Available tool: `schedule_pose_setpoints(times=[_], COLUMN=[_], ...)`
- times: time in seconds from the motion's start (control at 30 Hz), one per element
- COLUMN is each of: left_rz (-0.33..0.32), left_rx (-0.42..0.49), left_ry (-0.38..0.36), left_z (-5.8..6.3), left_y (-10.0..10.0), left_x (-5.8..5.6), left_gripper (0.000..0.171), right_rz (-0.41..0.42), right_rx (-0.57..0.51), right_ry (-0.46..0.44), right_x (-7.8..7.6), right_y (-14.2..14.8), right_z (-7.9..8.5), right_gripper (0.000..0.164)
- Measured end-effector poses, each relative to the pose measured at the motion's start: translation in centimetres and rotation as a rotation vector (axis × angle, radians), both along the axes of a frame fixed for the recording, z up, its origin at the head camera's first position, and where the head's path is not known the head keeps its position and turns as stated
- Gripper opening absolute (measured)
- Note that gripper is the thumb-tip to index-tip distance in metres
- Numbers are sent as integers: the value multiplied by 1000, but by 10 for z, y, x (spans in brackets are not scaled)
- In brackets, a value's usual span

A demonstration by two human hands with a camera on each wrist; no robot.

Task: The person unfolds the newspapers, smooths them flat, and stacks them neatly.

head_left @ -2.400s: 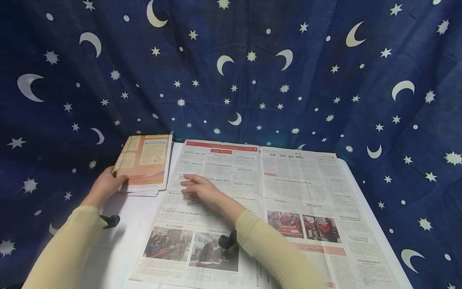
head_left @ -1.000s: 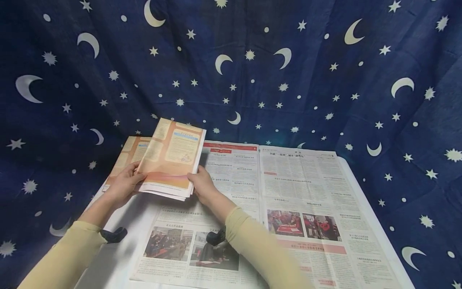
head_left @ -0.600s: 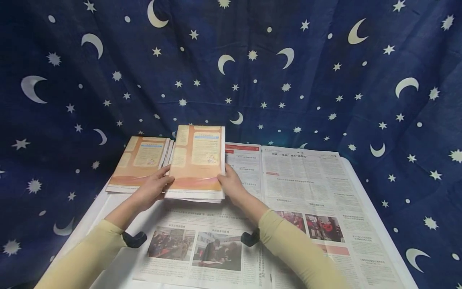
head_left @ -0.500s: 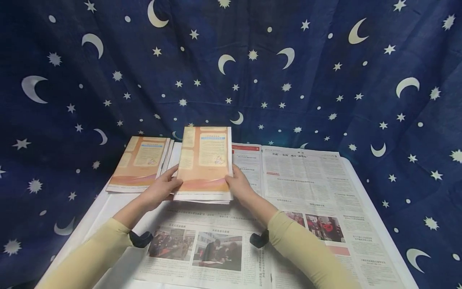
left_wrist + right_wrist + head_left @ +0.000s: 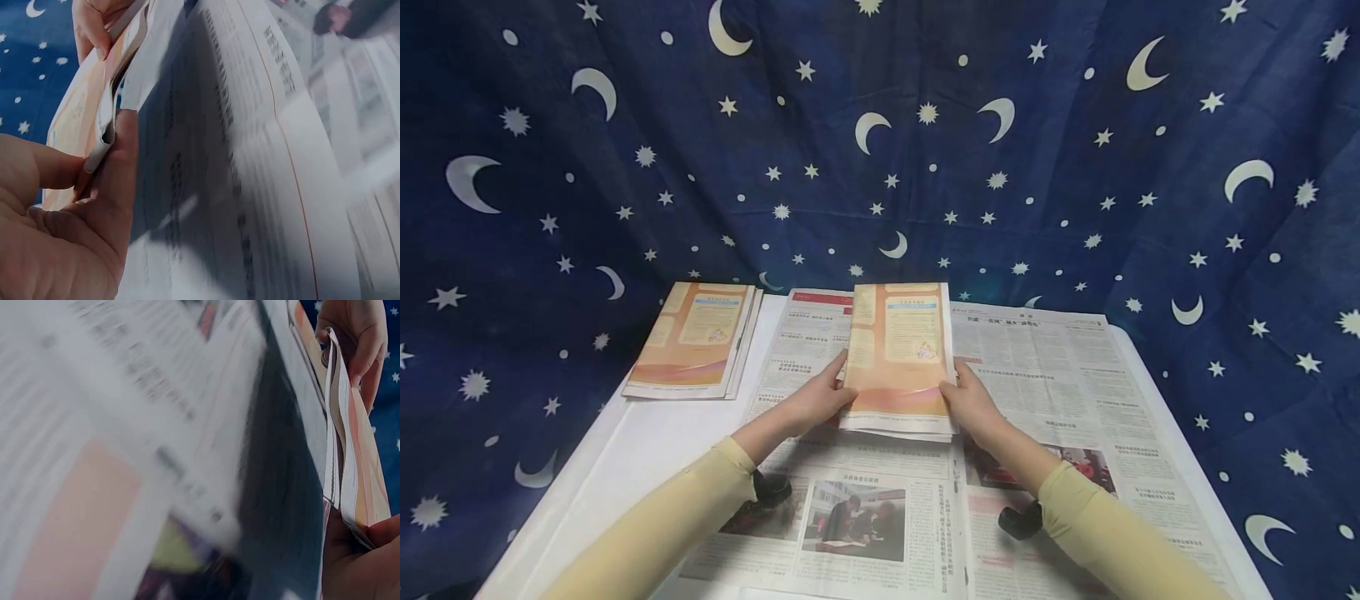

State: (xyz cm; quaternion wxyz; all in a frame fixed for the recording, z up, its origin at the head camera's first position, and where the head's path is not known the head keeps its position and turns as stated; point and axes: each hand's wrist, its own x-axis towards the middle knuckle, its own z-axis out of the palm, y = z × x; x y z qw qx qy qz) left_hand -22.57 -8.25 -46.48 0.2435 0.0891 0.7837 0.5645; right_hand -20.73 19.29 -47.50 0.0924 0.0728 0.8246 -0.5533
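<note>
A folded newspaper (image 5: 891, 358) with an orange printed face is held between both hands, above a spread-out newspaper (image 5: 1030, 400). My left hand (image 5: 816, 398) pinches its left edge, thumb on the orange face and fingers underneath. On the opposite edge my right hand (image 5: 976, 407) grips it the same way. The left wrist view shows the left thumb and fingers (image 5: 122, 162) closed on the folded layers. In the right wrist view, the loose layered edge of the folded newspaper (image 5: 350, 444) runs between the two hands.
Another orange-faced folded newspaper (image 5: 688, 342) lies with more folded sheets at the back left of the white table (image 5: 625, 450). A dark blue curtain (image 5: 820, 125) with moons and stars hangs right behind the table.
Both hands took up one folded newspaper from the left pile. They have carried it rightward and lowered it over the middle of the spread newspaper.
</note>
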Motion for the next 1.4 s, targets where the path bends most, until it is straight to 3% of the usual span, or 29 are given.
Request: schedule_pose_setpoints(times=[0.23,0.53,1.03,1.4], left_rz=[-104,-149,-152,-205], left_rx=[-89,-188,-200,-528], left_ry=[62,192,105,259], left_z=[-11,-21,-27,-16], left_y=[32,58,67,64], left_x=[-1,-5,-6,-3], left_gripper=[87,86,77,83], right_rz=[-19,3,32,51], right_rx=[44,81,163,228], right_ry=[-26,-36,-44,-53], right_x=[10,10,5,5], right_y=[32,55,60,59], right_z=[-9,-18,-25,-29], right_gripper=[62,62,63,64])
